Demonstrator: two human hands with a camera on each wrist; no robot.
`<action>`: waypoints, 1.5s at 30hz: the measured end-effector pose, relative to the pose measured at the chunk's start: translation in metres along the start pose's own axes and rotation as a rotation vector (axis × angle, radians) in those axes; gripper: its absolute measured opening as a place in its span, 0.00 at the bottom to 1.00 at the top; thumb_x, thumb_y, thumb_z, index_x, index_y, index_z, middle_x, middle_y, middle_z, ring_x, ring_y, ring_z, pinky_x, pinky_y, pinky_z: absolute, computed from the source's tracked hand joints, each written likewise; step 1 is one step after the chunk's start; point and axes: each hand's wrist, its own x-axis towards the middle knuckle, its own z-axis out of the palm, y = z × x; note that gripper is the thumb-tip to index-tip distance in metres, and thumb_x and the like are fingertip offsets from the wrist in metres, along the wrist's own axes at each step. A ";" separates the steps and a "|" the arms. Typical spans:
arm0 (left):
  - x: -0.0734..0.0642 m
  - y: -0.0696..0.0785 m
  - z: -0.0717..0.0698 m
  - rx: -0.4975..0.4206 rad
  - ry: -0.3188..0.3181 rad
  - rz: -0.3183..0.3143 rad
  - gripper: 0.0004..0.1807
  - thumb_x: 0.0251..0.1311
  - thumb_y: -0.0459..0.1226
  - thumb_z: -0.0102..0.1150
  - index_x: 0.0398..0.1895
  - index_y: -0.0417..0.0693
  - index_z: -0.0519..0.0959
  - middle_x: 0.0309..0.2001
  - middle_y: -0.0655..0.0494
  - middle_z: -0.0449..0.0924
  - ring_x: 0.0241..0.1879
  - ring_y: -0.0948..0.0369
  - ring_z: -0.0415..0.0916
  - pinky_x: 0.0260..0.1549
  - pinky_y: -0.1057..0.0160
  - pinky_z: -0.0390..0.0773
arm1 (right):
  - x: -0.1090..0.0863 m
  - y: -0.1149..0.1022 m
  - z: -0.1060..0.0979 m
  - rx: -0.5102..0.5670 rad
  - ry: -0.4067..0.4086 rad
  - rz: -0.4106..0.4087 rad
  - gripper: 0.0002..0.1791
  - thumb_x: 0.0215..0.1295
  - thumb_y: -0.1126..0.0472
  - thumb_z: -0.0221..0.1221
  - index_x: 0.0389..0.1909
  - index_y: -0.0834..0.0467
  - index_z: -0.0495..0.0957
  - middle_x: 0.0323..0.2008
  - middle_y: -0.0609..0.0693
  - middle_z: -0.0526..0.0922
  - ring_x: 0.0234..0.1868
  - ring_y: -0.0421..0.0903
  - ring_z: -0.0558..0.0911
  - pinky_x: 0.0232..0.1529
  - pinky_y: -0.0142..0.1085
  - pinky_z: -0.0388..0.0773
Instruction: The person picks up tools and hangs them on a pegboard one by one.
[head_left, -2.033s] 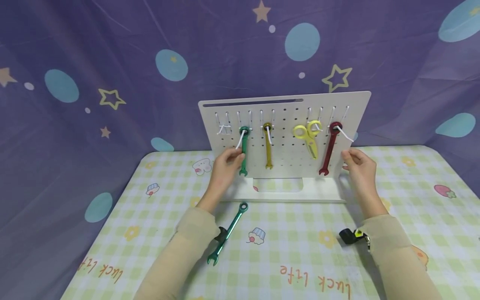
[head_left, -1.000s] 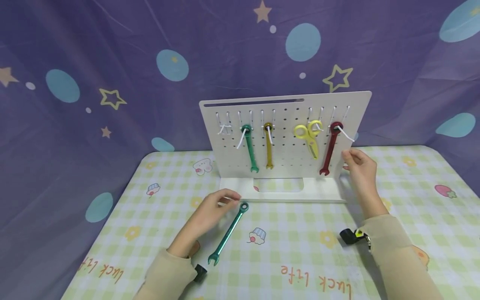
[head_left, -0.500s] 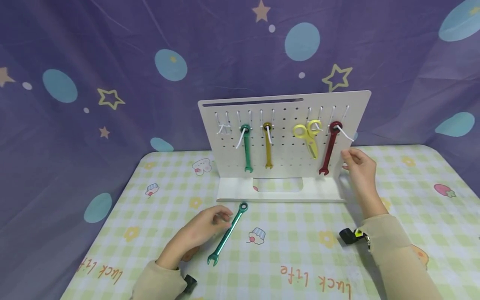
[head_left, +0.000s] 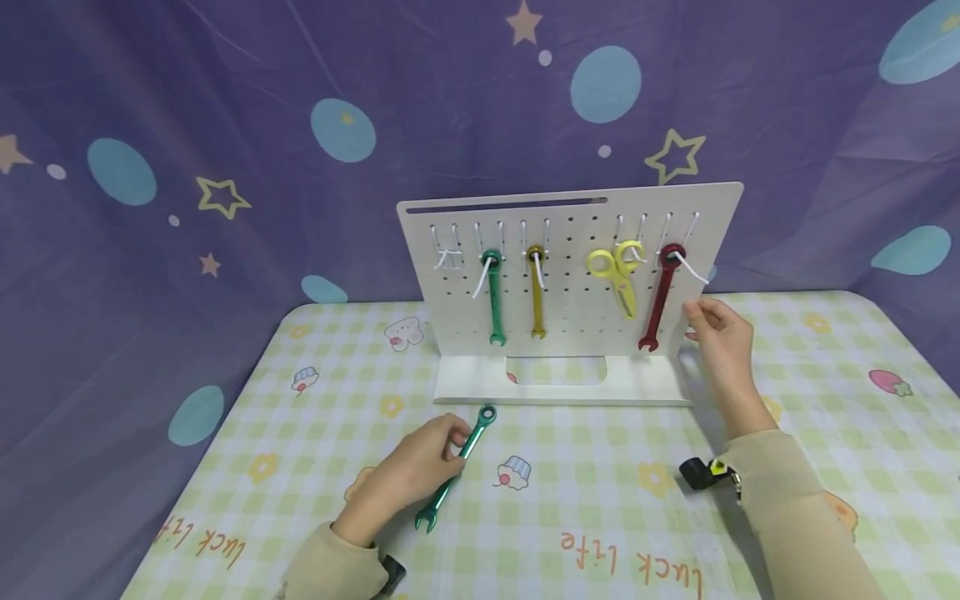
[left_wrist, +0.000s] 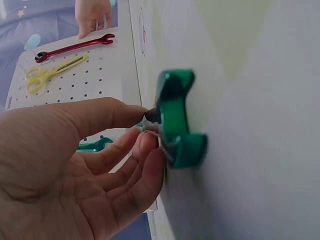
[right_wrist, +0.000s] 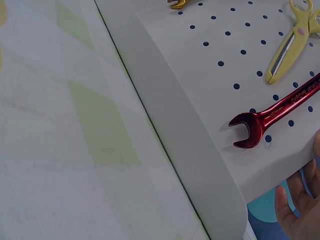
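Observation:
On the checked tablecloth, in front of the board, lies a green combination wrench (head_left: 427,518). My left hand (head_left: 420,462) pinches its shaft between thumb and fingers; the left wrist view shows the wrench's open end (left_wrist: 172,120) sticking out past the fingertips. My right hand (head_left: 724,350) grips the right edge of the white pegboard (head_left: 465,325), thumb in front and fingers behind. From the board's hooks hang a second green wrench (head_left: 495,304), a gold wrench (head_left: 537,300), yellow scissors (head_left: 621,279) and a red wrench (head_left: 662,300).
A bare white hook (head_left: 448,258) is at the board's far left. The board's base (head_left: 472,379) rests on the tablecloth (head_left: 585,475). A purple patterned curtain (head_left: 450,100) stands behind the table.
My left hand has let go of the hanging green wrench, come down toward the front and taken hold of the one on the table. The hanging wrench swung, then settled. My right hand stays put.

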 end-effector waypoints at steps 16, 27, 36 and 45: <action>-0.001 0.006 0.002 0.125 0.003 -0.037 0.19 0.51 0.28 0.65 0.48 0.39 0.78 0.31 0.59 0.73 0.28 0.61 0.69 0.28 0.64 0.72 | -0.002 -0.001 0.000 0.023 -0.003 0.003 0.03 0.67 0.58 0.64 0.34 0.50 0.80 0.30 0.33 0.84 0.34 0.31 0.80 0.33 0.22 0.78; -0.006 -0.003 -0.009 -0.045 -0.033 -0.036 0.12 0.61 0.28 0.58 0.48 0.43 0.78 0.35 0.56 0.75 0.30 0.59 0.69 0.28 0.63 0.71 | 0.001 0.001 0.001 0.048 0.018 0.027 0.02 0.67 0.61 0.63 0.35 0.54 0.81 0.28 0.33 0.83 0.33 0.31 0.80 0.32 0.22 0.78; -0.005 0.000 -0.022 -0.167 0.116 -0.066 0.07 0.66 0.33 0.59 0.46 0.45 0.80 0.39 0.55 0.76 0.32 0.60 0.71 0.27 0.63 0.73 | -0.001 -0.001 -0.001 0.022 0.002 0.013 0.03 0.68 0.58 0.64 0.35 0.52 0.80 0.29 0.33 0.83 0.34 0.31 0.80 0.33 0.22 0.78; -0.006 0.005 -0.037 -0.173 0.247 -0.060 0.11 0.66 0.38 0.63 0.50 0.50 0.81 0.44 0.56 0.78 0.43 0.57 0.76 0.30 0.60 0.76 | -0.003 -0.002 -0.001 0.029 -0.011 -0.001 0.03 0.67 0.56 0.64 0.34 0.49 0.80 0.30 0.34 0.84 0.35 0.32 0.80 0.34 0.22 0.79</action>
